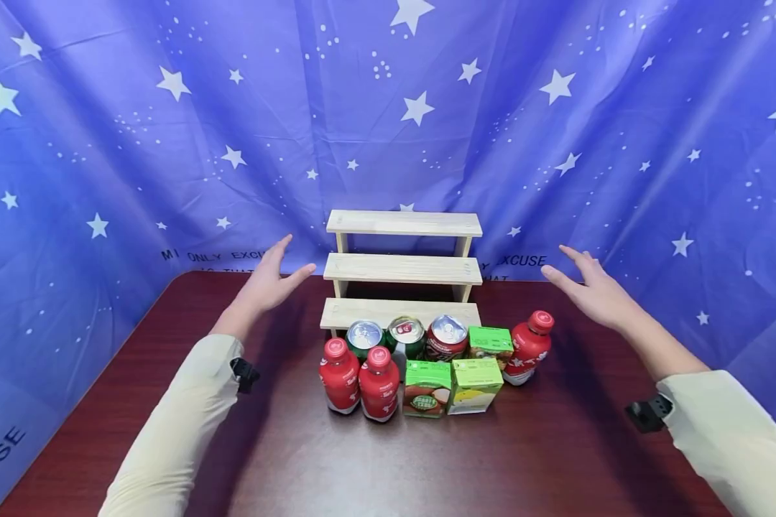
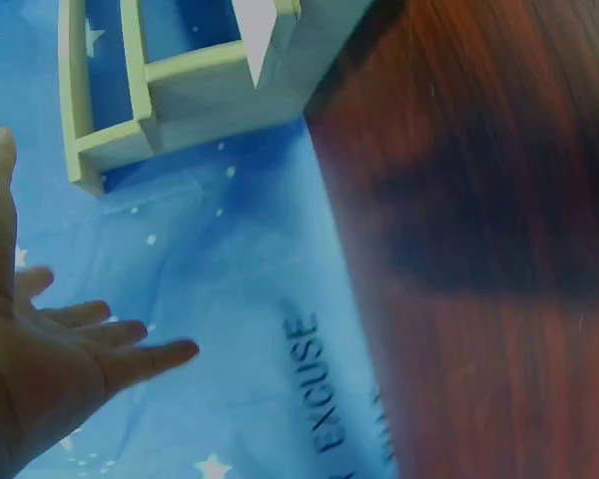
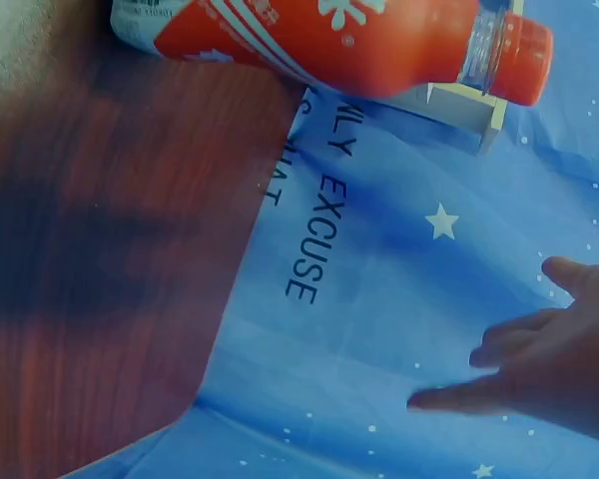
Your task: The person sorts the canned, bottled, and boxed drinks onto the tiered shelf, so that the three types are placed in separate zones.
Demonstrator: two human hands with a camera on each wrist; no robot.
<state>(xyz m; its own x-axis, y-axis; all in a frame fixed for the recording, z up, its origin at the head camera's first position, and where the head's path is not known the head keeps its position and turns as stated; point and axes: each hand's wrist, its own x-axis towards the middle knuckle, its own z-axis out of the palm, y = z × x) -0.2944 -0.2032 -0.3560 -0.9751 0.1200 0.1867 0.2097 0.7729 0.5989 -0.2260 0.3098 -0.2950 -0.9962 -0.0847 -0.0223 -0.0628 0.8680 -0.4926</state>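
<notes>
My left hand (image 1: 270, 283) hovers over the table left of a three-tier wooden shelf (image 1: 402, 268), fingers spread and holding nothing. On the other side, my right hand (image 1: 591, 291) is raised near a red bottle (image 1: 530, 348), apart from it, its fingers extended. In front of the shelf stand several drinks. Two red bottles (image 1: 379, 384) are at the left front, beside a green juice box (image 1: 427, 390) and a yellow-green juice box (image 1: 475, 386). Behind them are three cans (image 1: 406, 337) and another green box (image 1: 490, 343). The right wrist view shows the red bottle (image 3: 379, 45) close up.
The dark red-brown wooden table (image 1: 336, 467) carries everything. A blue curtain with white stars (image 1: 388, 108) hangs behind it and along both sides. The shelf's steps rise toward the curtain. Wrist cameras (image 1: 649, 414) are strapped on both arms.
</notes>
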